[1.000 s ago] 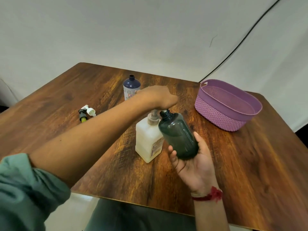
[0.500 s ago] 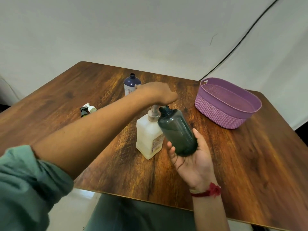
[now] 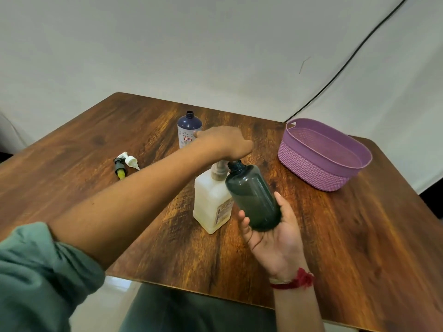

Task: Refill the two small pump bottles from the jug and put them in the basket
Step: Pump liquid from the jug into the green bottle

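Note:
A white jug (image 3: 211, 204) with a pump top stands mid-table. My left hand (image 3: 225, 142) sits on its pump head, fingers curled over it. My right hand (image 3: 275, 243) holds a dark green bottle (image 3: 254, 197) from below. The bottle is tilted, its open neck right against the jug's pump. A dark blue bottle (image 3: 188, 128) stands upright and uncapped behind my left hand. Two pump heads (image 3: 125, 164) lie on the table at the left. The purple basket (image 3: 318, 173) sits at the right with nothing visible inside.
The wooden table (image 3: 359, 236) has its front edge close to my lap. A white backdrop with a black cable (image 3: 335, 73) hangs behind the table.
Both hands keep the same hold, left on the pump and right under the green bottle. Only the view shifts slightly.

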